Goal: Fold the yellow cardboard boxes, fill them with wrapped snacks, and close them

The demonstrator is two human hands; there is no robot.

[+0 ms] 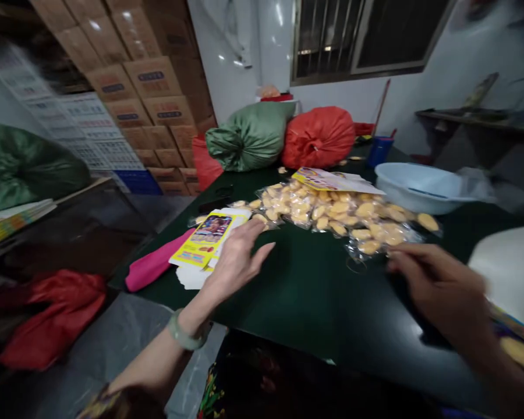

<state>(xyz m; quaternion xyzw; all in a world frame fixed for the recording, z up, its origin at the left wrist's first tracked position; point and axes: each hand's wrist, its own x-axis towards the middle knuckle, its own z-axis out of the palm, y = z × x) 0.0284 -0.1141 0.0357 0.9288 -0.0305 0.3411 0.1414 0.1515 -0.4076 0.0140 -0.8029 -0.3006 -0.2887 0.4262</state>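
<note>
Yellow carton [207, 235]: lying flat on the dark green table [297, 297], just left of the heap of wrapped biscuits [323, 209], and passing partly under the left hand [236, 256]. Stretching out wide with that hand, fingers long and close together, thumb standing well off, covering the carton's edge nearest the heap and pointing fingertips at the heap's left end. Over to the heap's near right corner: curling the right hand [436, 285] inward, drawing thumb and forefinger narrow, just beside the heap and well apart from the carton. Cannot tell through the blur whether pinching anything there. Spotting a printed sheet [338, 181] lying on top of the heap, a pale blue basin [413, 180] standing at its right, a green sack [253, 137] and a red sack [317, 139] bulging behind it.
</note>
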